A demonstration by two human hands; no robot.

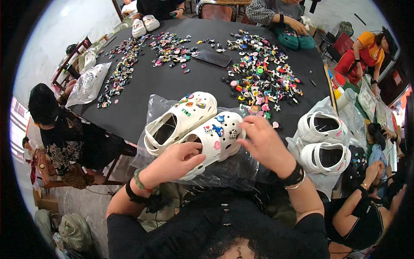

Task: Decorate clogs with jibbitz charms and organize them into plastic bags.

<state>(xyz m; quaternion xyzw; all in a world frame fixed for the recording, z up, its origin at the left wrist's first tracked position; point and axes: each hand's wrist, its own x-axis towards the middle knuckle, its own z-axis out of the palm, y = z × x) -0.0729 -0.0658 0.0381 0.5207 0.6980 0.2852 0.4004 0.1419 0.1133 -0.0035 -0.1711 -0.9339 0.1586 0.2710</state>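
Observation:
A pair of white clogs with colourful charms lies before me on a clear plastic bag (148, 108). My left hand (177, 162) has its fingers curled into the foot opening of the nearer clog (211, 152) and grips it. At that clog's toe is my right hand (267, 142), slightly blurred, thumb and fingers apart; I see nothing held in it. Blue charms and a black-and-white one sit on the nearer clog's upper. The other clog (172, 123) rests against it on the left, with green, orange and blue charms.
Loose charms (263, 73) are heaped across the black table (164, 82), near a dark phone (213, 58). White clogs (323, 142) on plastic stand at my right, green clogs (295, 39) beside a co-worker's hand at the far right. Other people sit around the table.

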